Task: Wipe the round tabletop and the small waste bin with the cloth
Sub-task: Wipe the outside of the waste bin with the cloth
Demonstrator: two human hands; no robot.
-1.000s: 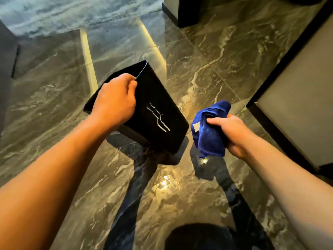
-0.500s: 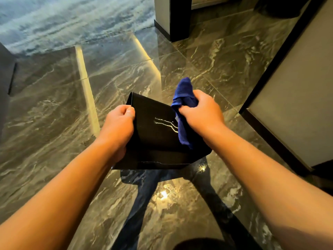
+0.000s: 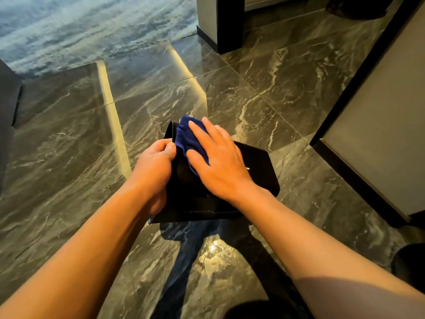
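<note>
A small black waste bin (image 3: 259, 171) is held in the air above the floor, lying on its side. My left hand (image 3: 154, 166) grips its left edge, fingers curled around the rim. My right hand (image 3: 218, 162) lies flat on the bin's upper face with fingers spread, pressing a blue cloth (image 3: 187, 138) against it. Most of the cloth is hidden under the palm. The round tabletop is not in view.
Glossy dark marble floor (image 3: 264, 93) lies below. A grey wall panel with a black base (image 3: 372, 125) runs along the right. A dark pillar (image 3: 227, 24) stands at the back, and a pale patterned carpet (image 3: 80, 28) lies at the far left.
The bin has been turned and drawn closer. My right hand brought the bunched cloth onto the bin, then flattened it and slid it left across the upper face.
</note>
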